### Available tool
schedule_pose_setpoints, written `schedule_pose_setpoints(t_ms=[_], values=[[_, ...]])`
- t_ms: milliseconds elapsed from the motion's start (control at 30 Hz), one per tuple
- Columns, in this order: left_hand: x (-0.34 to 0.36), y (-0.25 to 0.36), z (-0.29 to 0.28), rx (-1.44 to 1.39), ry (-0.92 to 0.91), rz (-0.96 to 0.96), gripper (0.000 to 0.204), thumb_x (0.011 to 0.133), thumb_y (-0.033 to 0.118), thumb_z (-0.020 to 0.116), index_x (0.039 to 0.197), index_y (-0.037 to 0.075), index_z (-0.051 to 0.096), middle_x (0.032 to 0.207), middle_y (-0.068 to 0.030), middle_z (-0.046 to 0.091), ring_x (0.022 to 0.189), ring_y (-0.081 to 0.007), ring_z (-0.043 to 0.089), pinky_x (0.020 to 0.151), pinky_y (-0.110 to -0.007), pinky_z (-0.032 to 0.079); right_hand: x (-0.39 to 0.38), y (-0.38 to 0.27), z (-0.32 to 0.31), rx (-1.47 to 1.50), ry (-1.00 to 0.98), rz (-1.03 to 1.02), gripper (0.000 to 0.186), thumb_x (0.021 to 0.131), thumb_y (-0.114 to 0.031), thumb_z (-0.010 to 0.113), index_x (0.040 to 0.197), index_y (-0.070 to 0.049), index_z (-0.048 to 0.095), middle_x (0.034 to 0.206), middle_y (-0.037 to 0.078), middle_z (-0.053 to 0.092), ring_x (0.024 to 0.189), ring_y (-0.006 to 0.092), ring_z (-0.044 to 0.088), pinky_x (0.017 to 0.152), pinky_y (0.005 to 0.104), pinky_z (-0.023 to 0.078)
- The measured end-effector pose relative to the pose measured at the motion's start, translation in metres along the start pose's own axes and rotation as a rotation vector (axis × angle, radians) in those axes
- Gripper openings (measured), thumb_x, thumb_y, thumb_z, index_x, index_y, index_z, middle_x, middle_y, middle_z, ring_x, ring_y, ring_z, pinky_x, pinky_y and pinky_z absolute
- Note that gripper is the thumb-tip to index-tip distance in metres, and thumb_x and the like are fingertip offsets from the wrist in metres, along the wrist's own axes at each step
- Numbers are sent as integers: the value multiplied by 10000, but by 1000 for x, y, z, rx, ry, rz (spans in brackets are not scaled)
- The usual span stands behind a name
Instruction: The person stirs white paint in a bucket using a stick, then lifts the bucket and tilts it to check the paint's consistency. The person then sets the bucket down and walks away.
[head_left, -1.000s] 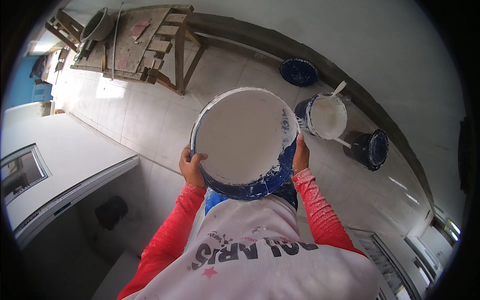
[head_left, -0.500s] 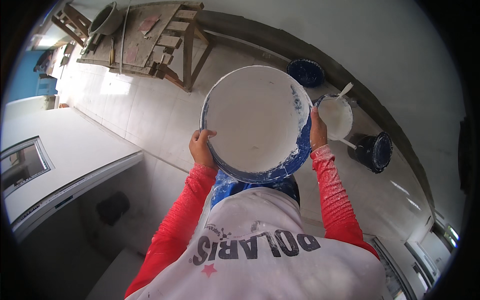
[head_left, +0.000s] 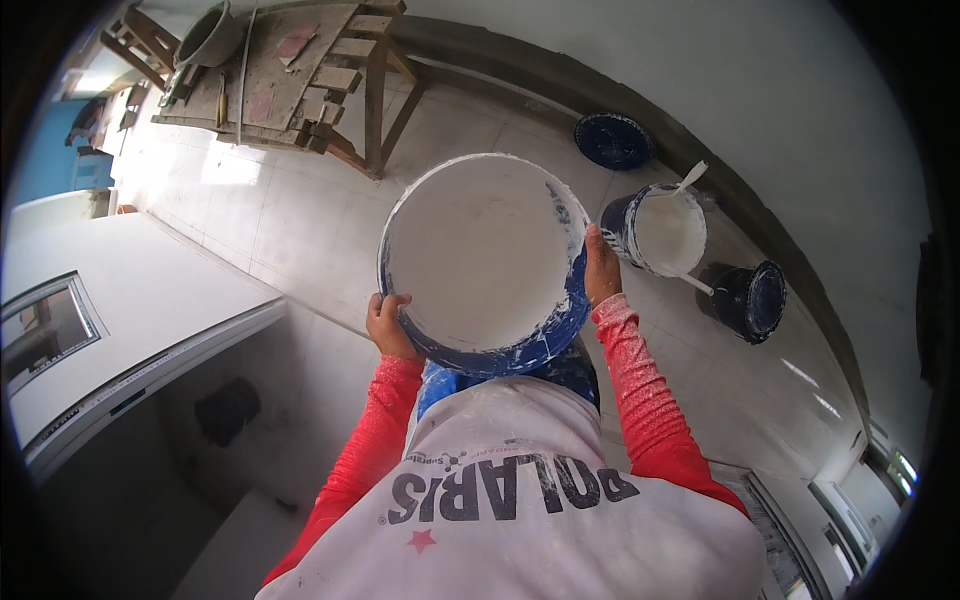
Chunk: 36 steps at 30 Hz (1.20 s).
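Observation:
A large blue bucket [head_left: 538, 346], smeared with white, is held up in front of my body, with pale white material inside. My left hand [head_left: 390, 322] grips its left side, thumb over the rim. My right hand [head_left: 601, 263] is closed on its right side, a little higher. Past my right hand, another blue bucket [head_left: 627, 230] on the floor holds white liquid and light-coloured tools [head_left: 690, 176]. A dark bucket with a blue lid [head_left: 742, 302] stands beside it, and a round blue lid [head_left: 612, 140] lies near the wall.
A rough wooden bench [head_left: 285, 85] at upper left carries a grey tub [head_left: 205, 40], tools and a long strip. A white panel with a small window [head_left: 35, 330] stands at left, beside a dark opening with a dark bucket [head_left: 225, 410] inside. A wall [head_left: 800, 130] runs along the right.
The bucket in my hands rose and shifted right by half a second ago, then came back down and left. Both hands have kept their grip on it. The view has shifted slightly.

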<state>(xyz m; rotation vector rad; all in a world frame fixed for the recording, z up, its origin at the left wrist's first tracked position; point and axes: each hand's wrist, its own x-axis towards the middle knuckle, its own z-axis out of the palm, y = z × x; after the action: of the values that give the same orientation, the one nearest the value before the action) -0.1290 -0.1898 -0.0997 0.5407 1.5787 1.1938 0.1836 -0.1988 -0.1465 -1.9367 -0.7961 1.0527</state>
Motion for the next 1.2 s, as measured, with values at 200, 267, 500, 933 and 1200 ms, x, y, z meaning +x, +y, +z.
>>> schedule_pose_setpoints(t_ms=[200, 267, 500, 933, 1200], values=[[0, 8, 18, 163, 57, 3, 151, 740, 151, 597, 806, 20, 634, 732, -25, 534, 683, -155, 529, 671, -273, 429, 0, -11, -20, 119, -90, 111, 737, 1002, -574, 382, 1248, 92, 578, 1267, 252, 611, 1229, 348, 556, 1058, 371, 397], [11, -17, 11, 70, 106, -28, 151, 739, 175, 616, 753, 25, 626, 749, -28, 528, 678, -151, 497, 647, -268, 392, 9, -21, -11, 5, -51, 35, 725, 999, -576, 391, 1227, 81, 595, 1247, 243, 625, 1206, 343, 572, 1040, 374, 411], [-19, -25, 1, 154, 4, -19, 144, 745, 177, 608, 700, 42, 589, 720, -3, 466, 719, -128, 455, 657, -257, 346, -18, 30, -27, -4, 24, 43, 697, 1004, -567, 386, 1282, 43, 576, 1243, 242, 625, 1192, 354, 575, 1026, 378, 419], [-3, -25, 10, 369, -13, 146, 146, 773, 154, 543, 743, 17, 585, 768, -41, 556, 767, -169, 512, 741, -277, 401, 5, -5, -31, 49, -35, 44, 668, 1016, -533, 379, 1272, 52, 577, 1223, 239, 636, 1178, 344, 582, 1017, 363, 426], [-37, 12, 16, 203, -22, 174, 183, 733, 170, 556, 792, 0, 592, 792, -43, 585, 766, -191, 554, 708, -287, 432, -31, 19, -19, 160, 33, -17, 714, 1007, -562, 389, 1245, 84, 579, 1210, 243, 639, 1161, 334, 589, 1014, 361, 421]])
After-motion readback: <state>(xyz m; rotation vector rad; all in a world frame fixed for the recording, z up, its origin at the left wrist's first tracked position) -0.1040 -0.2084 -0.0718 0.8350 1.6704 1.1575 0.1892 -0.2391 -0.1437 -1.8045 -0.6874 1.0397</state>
